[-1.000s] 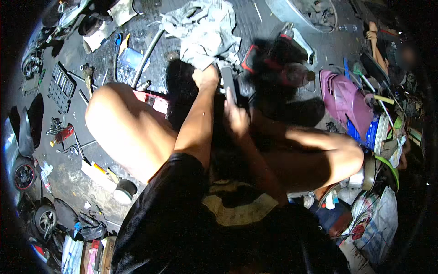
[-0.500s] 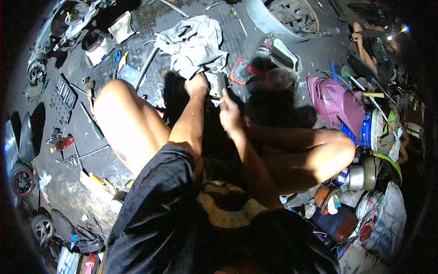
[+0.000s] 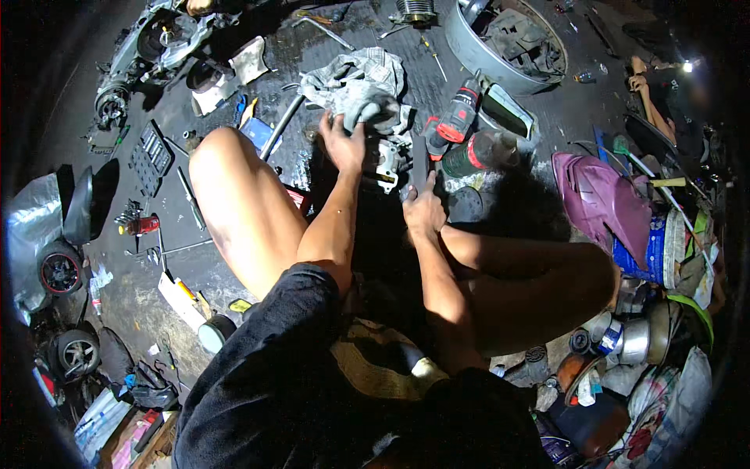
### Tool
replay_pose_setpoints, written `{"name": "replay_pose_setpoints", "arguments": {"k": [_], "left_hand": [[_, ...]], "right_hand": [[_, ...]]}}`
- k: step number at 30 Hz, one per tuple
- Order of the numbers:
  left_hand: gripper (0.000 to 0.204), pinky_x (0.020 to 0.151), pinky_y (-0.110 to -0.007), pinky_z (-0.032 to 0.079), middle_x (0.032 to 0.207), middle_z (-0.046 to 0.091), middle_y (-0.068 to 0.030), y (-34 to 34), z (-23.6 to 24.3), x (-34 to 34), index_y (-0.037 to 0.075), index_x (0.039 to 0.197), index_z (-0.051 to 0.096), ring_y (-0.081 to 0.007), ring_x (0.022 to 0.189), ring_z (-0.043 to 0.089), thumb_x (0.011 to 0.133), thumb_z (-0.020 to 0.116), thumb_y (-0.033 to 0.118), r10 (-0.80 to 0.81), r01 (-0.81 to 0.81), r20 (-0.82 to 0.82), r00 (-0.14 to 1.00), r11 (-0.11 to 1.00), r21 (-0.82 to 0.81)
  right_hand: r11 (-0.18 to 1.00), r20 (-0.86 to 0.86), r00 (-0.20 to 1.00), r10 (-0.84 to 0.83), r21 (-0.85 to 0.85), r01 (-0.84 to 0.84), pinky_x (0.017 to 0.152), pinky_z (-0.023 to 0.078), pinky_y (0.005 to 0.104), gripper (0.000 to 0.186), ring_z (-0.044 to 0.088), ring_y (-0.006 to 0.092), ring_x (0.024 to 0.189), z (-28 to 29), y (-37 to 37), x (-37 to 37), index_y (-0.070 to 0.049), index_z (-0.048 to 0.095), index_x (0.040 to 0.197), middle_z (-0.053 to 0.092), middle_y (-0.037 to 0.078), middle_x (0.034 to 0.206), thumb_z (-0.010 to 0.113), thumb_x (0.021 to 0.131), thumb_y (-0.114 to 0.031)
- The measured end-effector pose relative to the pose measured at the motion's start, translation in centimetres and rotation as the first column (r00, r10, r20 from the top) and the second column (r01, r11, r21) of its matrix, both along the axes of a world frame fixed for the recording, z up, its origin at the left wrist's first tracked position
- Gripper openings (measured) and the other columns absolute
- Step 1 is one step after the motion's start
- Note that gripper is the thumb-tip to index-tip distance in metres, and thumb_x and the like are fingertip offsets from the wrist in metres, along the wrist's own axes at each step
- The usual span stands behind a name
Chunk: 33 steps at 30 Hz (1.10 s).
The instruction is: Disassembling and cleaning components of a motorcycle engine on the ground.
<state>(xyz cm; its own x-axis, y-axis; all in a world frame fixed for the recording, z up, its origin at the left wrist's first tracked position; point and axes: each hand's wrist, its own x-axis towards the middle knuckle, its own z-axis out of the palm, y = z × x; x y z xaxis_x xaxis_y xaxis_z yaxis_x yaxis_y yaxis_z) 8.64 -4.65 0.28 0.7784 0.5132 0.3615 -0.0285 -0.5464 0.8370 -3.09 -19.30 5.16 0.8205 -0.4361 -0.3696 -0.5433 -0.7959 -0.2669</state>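
Note:
My left hand (image 3: 344, 148) is at the near edge of a crumpled grey rag (image 3: 367, 74), its fingers spread and at the cloth. My right hand (image 3: 426, 209) is closed around the lower end of a flat, dark, bar-shaped tool (image 3: 419, 164), which points away from me; its exact kind is unclear. Between the hands a light metal part with openings (image 3: 387, 166) lies on the floor, partly in shadow. Just right of the tool are a red-and-black cordless drill (image 3: 459, 113) and a dark bottle with a red band (image 3: 484, 152).
My bent legs frame the work area. A metal basin (image 3: 508, 47) with dark parts stands far right. A purple panel (image 3: 598, 199), pots and sacks crowd the right side. Left lie a socket tray (image 3: 150, 159) and loose tools. Another person's arm (image 3: 656, 109) shows at far right.
My left hand has come away from the metal part and opened at the rag. My right hand, still holding the flat tool, has moved slightly right. More of the metal part shows; the view has shifted.

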Motion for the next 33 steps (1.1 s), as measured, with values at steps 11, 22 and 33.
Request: {"name": "replay_pose_setpoints", "arguments": {"k": [11,22,33], "left_hand": [[0.032,0.097,-0.04,0.035,0.116,0.058,-0.0142,1.0,0.7,-4.5,0.01,0.105,0.063,-0.028,0.107,0.053,0.076,0.057,0.021,-0.743,0.856,-0.44,0.504,0.499,0.136],[0.101,0.098,-0.047,0.035,0.136,0.036,-0.0199,-1.6,0.0,-2.8,0.017,0.134,0.036,-0.0385,0.123,0.036,0.05,0.077,0.054,-0.296,0.489,-0.809,0.508,0.872,-0.012],[0.031,0.069,-0.039,0.05,0.084,0.064,-0.0207,-4.0,-6.7,2.7,-0.002,0.086,0.062,-0.0319,0.079,0.063,0.076,0.057,0.027,-0.389,0.299,-0.441,0.809,0.918,-0.261]], "right_hand": [[0.962,0.024,0.993,-0.119,0.251,0.109,0.075,0.046,0.0485,0.048,0.059,0.0434,0.085,-3.9,-2.1,2.0,0.002,0.053,0.104,0.061,0.028,0.09,0.061,0.072,-0.034],[0.974,0.14,0.983,-0.117,0.207,0.087,0.075,0.046,0.0494,0.063,0.059,0.0406,0.089,-6.9,-1.0,0.3,-0.009,0.038,0.13,0.061,0.025,0.096,0.061,0.074,-0.028],[0.936,0.097,0.943,-0.32,0.187,0.298,0.08,0.045,0.0481,0.063,0.057,0.0441,0.091,-8.6,-5.1,2.6,-0.005,0.042,0.124,0.06,0.028,0.097,0.064,0.072,-0.032]]}}
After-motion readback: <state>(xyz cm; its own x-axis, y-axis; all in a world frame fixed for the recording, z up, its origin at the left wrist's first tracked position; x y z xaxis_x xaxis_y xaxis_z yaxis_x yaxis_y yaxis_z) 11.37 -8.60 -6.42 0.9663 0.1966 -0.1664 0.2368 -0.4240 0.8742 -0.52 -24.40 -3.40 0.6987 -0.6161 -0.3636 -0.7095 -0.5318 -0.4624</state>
